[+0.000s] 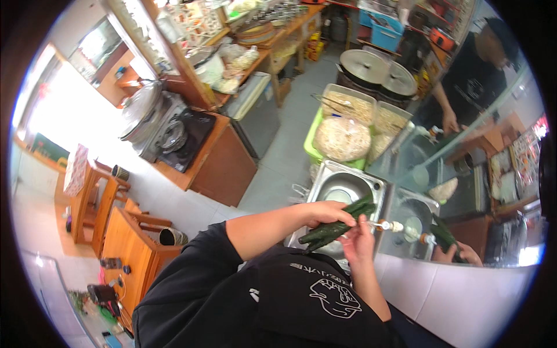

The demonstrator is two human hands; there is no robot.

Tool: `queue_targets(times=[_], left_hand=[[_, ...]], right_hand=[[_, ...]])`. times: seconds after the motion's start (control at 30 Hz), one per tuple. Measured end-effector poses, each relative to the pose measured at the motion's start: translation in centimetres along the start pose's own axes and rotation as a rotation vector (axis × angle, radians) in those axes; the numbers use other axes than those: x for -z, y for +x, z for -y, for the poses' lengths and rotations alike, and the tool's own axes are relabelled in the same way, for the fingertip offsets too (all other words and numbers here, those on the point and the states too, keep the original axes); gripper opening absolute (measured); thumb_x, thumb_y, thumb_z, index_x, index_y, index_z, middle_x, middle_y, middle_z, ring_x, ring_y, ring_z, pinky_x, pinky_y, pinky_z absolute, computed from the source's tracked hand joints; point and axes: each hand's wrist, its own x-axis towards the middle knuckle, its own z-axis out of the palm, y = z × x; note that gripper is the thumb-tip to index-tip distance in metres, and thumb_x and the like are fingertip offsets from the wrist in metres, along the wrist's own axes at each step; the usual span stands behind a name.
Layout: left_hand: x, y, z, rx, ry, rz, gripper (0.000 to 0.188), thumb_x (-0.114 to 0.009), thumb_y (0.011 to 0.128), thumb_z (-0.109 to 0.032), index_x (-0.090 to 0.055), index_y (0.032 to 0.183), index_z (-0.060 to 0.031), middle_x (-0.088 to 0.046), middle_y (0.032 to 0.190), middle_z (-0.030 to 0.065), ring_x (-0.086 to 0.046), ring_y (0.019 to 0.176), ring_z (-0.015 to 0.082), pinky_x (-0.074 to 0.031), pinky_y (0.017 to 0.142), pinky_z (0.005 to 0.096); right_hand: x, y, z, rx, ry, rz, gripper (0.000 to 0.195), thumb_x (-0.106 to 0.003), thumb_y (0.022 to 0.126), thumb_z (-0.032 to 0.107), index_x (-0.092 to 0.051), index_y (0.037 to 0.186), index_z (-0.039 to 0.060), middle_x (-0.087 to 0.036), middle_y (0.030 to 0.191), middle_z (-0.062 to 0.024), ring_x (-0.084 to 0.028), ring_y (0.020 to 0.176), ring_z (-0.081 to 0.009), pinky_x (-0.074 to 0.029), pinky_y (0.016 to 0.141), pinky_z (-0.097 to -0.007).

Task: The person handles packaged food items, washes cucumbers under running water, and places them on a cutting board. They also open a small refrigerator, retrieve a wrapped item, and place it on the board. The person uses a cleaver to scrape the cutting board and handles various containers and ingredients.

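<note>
Several dark green cucumbers lie bunched over the near part of a stainless steel sink. My left hand is closed around them from above. Against their right side is my right hand, palm turned up, its fingers at and partly under the cucumbers. A tap with a white and orange fitting juts from the wall just right of my right hand. Something round and pale, perhaps a bowl, shows in the sink basin beyond the cucumbers, partly hidden by them. A mirror reflects the hands and cucumbers.
Past the sink, a clear bag of pale food and a tray of similar food rest over a green crate. Two large lidded pots stand farther off. At left, a wooden cabinet bears a black cooktop.
</note>
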Motion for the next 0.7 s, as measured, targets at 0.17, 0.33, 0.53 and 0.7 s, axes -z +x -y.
queue_targets(times=[0.17, 0.33, 0.53, 0.7], left_hand=[[0.3, 0.6, 0.7, 0.000, 0.012, -0.070, 0.048, -0.074, 0.090, -0.023, -0.054, 0.129, -0.0031, -0.068, 0.106, 0.0124, -0.070, 0.080, 0.0213, -0.059, 0.066, 0.0375], [-0.1, -0.1, 0.9, 0.147, -0.042, -0.120, 0.044, -0.074, 0.089, -0.021, -0.057, 0.125, -0.0006, -0.068, 0.104, 0.0144, -0.069, 0.081, 0.0223, -0.059, 0.067, 0.0385], [1.6, -2.5, -0.8, -0.123, 0.004, 0.063, 0.053, -0.074, 0.087, -0.021, -0.053, 0.133, -0.0033, -0.066, 0.107, 0.0144, -0.069, 0.086, 0.0248, -0.061, 0.070, 0.0397], [5.4, 1.0, 1.4, 0.251, -0.001, 0.092, 0.046, -0.075, 0.084, -0.020, -0.061, 0.125, -0.0033, -0.068, 0.103, 0.0107, -0.069, 0.090, 0.0223, -0.058, 0.071, 0.0391]], right_hand=[[0.2, 0.7, -0.5, 0.008, 0.008, 0.020, 0.035, -0.054, 0.107, 0.040, -0.064, 0.119, 0.0087, -0.073, 0.112, -0.0089, -0.073, 0.092, -0.0232, -0.060, 0.067, -0.0434], [1.1, 1.0, -1.1, -0.189, 0.093, -0.081, 0.034, -0.058, 0.104, 0.044, -0.066, 0.115, 0.0132, -0.072, 0.107, -0.0071, -0.070, 0.093, -0.0233, -0.056, 0.080, -0.0507], [-1.9, 0.6, -1.0, 0.107, -0.088, 0.071, 0.038, -0.054, 0.107, 0.042, -0.063, 0.128, 0.0119, -0.070, 0.119, -0.0063, -0.068, 0.107, -0.0247, -0.056, 0.086, -0.0522], [-2.2, 1.3, -4.7, -0.143, 0.101, -0.207, 0.036, -0.056, 0.103, 0.045, -0.065, 0.120, 0.0145, -0.070, 0.119, -0.0038, -0.065, 0.113, -0.0254, -0.051, 0.097, -0.0551]])
